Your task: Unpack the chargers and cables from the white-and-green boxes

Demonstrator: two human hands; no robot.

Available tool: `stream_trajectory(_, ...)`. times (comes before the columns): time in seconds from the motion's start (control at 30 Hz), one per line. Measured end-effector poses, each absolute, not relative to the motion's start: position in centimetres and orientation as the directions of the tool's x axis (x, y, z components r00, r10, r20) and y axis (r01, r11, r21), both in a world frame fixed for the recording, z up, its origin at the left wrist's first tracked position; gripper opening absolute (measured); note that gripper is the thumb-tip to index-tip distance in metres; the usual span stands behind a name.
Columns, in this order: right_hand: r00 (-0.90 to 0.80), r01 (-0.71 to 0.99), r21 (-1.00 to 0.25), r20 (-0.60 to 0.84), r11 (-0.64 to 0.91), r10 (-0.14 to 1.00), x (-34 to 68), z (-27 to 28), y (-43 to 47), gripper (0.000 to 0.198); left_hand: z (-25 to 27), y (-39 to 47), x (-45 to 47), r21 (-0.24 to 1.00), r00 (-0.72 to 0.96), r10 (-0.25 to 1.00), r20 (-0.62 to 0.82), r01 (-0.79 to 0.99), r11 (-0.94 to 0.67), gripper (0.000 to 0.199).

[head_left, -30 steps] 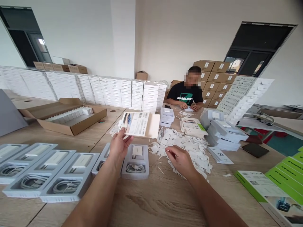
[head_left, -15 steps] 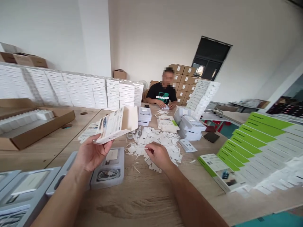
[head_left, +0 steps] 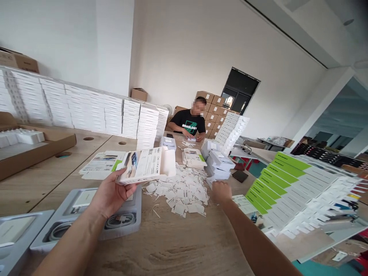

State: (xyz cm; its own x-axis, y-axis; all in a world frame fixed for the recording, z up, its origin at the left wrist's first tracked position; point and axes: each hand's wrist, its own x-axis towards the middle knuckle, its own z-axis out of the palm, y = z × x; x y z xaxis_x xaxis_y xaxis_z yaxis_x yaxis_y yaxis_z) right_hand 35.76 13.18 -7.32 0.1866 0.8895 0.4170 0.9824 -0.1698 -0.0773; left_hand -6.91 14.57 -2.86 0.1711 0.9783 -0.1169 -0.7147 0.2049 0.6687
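The left hand (head_left: 113, 195), at eight o'clock from the middle of the view, is closed on the left end of a printed white box (head_left: 143, 165), the thumb being set at its edge and the fingers beneath. The box is held tilted above the tabletop (head_left: 184, 245), its opened end turned toward three o'clock. The right hand (head_left: 222, 191), between four and five o'clock, is curled, and its fingertips are hidden; whether anything is grasped by it cannot be told. White paper (head_left: 211, 180) is seen just beside it, partly covered.

At six o'clock, between the hands, a heap of paper pieces (head_left: 188, 191) is spread. Beyond the heap, at five o'clock, flattened cartons (head_left: 193, 158) are stacked, and pale trays (head_left: 220, 165) are piled at four o'clock. Farther out at four o'clock, green-and-white boxes (head_left: 278, 188) are stacked in a slant. Toward half past seven, beside the left forearm, a tray (head_left: 126, 232) is filled with a coiled white cable (head_left: 122, 220). Printed card blanks (head_left: 100, 164) are laid between eight and nine o'clock. Just past twelve o'clock, a person in a black T-shirt (head_left: 189, 127) is seated.
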Motion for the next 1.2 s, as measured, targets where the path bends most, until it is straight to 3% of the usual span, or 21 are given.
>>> stream_trajectory(0.2,0.238,0.971,-0.081,0.380,-0.224,0.894,36.5,-8.1,13.3,0.021,-3.3,14.5,-6.8,0.698,0.153,0.971,-0.185,-0.675,0.239,0.016)
stream_trajectory(0.33,0.234,0.969,-0.185,0.477,-0.163,0.847,37.0,-7.1,12.4,0.019,-3.4,14.4,-6.9,0.709,0.108,0.971,-0.212,-0.667,0.229,0.019)
stream_trajectory(0.43,0.295,0.940,-0.319,0.573,-0.124,0.765,37.2,-5.9,12.0,0.031,-3.6,14.5,-6.9,0.713,0.105,0.969,-0.223,-0.660,0.236,0.020)
stream_trajectory(0.53,0.347,0.883,-0.469,0.611,-0.027,0.711,36.3,-4.5,12.5,0.040,-3.9,14.6,-6.7,0.721,0.109,0.965,-0.236,-0.646,0.250,0.020)
stream_trajectory(0.67,0.303,0.790,-0.579,0.654,0.200,0.693,32.0,-2.3,13.3,0.038,-4.1,14.5,-6.3,0.730,0.096,0.958,-0.272,-0.628,0.270,0.024)
stream_trajectory(0.77,0.180,0.746,-0.533,0.739,0.400,0.649,27.0,-1.1,13.0,0.028,-4.1,14.3,-6.0,0.729,0.107,0.952,-0.287,-0.620,0.289,0.024)
stream_trajectory(0.83,-0.033,0.751,-0.378,0.798,0.541,0.602,23.6,-0.8,12.6,0.024,-4.1,14.1,-5.8,0.727,0.113,0.949,-0.295,-0.618,0.300,0.023)
stream_trajectory(0.9,-0.257,0.726,-0.242,0.772,0.644,0.581,20.7,-0.8,12.3,0.032,-4.1,14.1,-5.8,0.719,0.123,0.946,-0.301,-0.622,0.309,0.023)
stream_trajectory(0.97,-0.335,0.663,-0.294,0.705,0.688,0.625,18.8,-1.1,12.1,0.040,-4.1,14.2,-5.9,0.705,0.139,0.944,-0.299,-0.634,0.317,0.023)
stream_trajectory(1.07,-0.120,0.503,-0.546,0.724,0.670,0.679,17.7,-1.9,12.3,0.042,-4.2,14.5,-6.5,0.666,0.168,0.942,-0.289,-0.671,0.324,0.023)
stream_trajectory(1.13,0.157,0.426,-0.645,0.743,0.634,0.650,17.7,-2.7,12.6,0.034,-4.1,14.8,-7.1,0.624,0.179,0.948,-0.264,-0.718,0.309,0.023)
stream_trajectory(1.2,0.270,0.415,-0.714,0.688,0.564,0.673,17.7,-3.9,12.7,0.027,-3.9,14.9,-7.8,0.569,0.167,0.962,-0.218,-0.779,0.264,0.023)
